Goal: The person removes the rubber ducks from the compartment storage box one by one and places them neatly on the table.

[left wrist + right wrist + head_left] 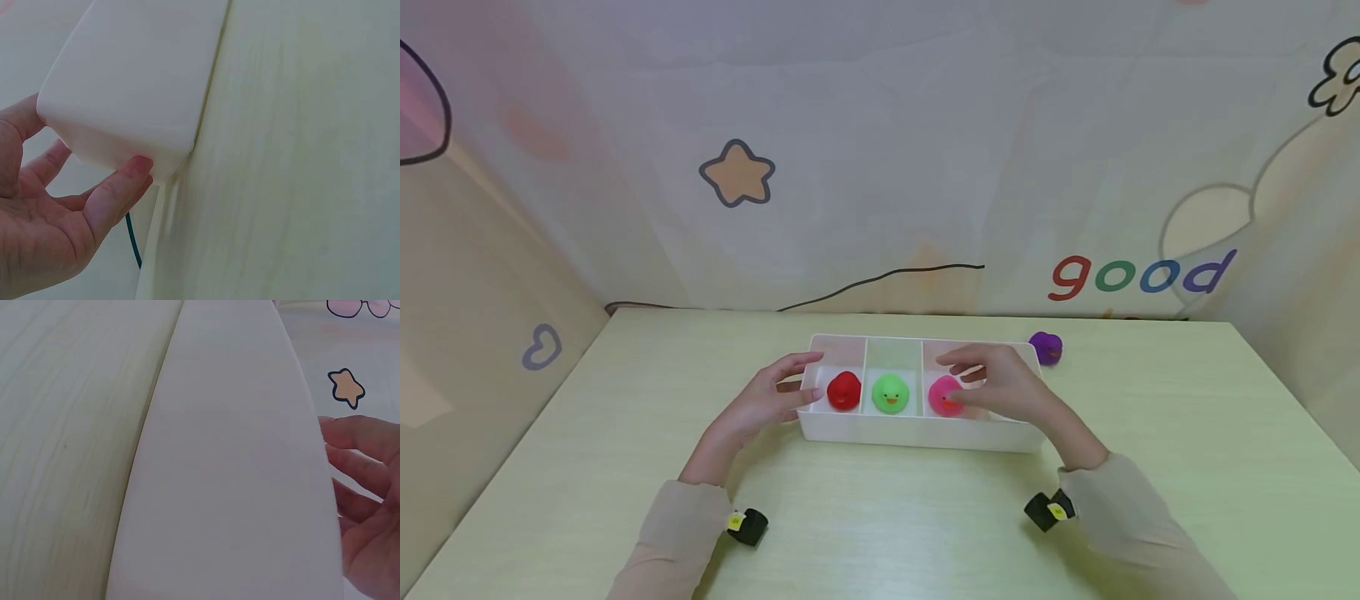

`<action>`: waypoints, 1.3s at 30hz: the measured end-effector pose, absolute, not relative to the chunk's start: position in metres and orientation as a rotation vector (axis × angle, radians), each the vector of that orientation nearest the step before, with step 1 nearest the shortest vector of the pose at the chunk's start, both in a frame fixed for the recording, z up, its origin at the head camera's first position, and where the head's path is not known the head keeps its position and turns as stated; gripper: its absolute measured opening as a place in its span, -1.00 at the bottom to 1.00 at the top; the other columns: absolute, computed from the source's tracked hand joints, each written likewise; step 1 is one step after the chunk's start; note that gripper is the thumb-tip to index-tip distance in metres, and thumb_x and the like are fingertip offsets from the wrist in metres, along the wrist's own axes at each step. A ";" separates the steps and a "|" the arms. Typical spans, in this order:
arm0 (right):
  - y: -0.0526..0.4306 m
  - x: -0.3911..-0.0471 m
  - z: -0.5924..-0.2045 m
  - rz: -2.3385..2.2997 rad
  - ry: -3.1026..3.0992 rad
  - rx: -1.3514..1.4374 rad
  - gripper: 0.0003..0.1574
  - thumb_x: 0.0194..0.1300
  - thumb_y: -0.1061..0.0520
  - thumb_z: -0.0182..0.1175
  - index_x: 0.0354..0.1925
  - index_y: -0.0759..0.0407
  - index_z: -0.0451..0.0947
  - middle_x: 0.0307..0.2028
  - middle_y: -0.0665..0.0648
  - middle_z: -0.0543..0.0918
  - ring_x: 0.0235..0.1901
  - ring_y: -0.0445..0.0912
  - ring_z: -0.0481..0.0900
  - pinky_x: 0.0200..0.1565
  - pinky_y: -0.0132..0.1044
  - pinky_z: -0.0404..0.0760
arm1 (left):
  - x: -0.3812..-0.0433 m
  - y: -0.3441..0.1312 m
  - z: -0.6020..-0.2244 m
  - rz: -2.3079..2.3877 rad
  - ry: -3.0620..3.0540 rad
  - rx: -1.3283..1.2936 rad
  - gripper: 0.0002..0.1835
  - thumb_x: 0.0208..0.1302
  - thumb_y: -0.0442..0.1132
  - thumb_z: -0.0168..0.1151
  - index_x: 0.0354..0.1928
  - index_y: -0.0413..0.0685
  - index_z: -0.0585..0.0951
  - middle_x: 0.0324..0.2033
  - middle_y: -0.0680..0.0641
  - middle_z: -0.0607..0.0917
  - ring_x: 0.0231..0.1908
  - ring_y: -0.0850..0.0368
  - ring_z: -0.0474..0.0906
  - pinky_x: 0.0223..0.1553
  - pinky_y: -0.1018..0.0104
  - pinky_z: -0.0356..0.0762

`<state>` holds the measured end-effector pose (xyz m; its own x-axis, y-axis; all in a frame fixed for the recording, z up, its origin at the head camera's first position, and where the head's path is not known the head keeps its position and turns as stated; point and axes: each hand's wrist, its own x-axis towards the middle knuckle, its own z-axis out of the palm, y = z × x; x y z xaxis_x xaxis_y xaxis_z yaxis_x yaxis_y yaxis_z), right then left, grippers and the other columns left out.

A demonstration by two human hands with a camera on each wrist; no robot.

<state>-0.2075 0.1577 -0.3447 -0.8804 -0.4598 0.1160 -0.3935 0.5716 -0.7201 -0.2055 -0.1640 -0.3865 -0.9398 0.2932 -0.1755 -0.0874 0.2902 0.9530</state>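
A white divided box stands on the table, long side toward me. In its compartments, left to right, lie a red rubber duck, a green rubber duck and a pink rubber duck. My left hand holds the box's left end, thumb by the rim; in the left wrist view, fingertips touch the end wall. Over the right part of the box hovers my right hand, fingers spread, its thumb at the pink duck. This hand hides the rightmost part of the inside.
Behind the box's right corner, a purple toy sits on the table. A printed curtain hangs along the table's back edge. Each wrist carries a small black camera.
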 end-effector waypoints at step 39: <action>0.114 -0.217 -0.344 -0.224 2.911 -0.785 -0.91 -0.07 0.36 0.34 -0.49 0.29 0.61 -0.65 0.06 0.44 -0.51 -0.07 0.32 -0.44 -0.35 0.42 | -0.206 -0.165 -0.387 1.713 2.218 0.192 -0.37 0.17 -0.20 0.24 0.29 0.14 0.28 0.27 -0.15 0.20 0.22 -0.18 0.23 -0.05 0.08 0.51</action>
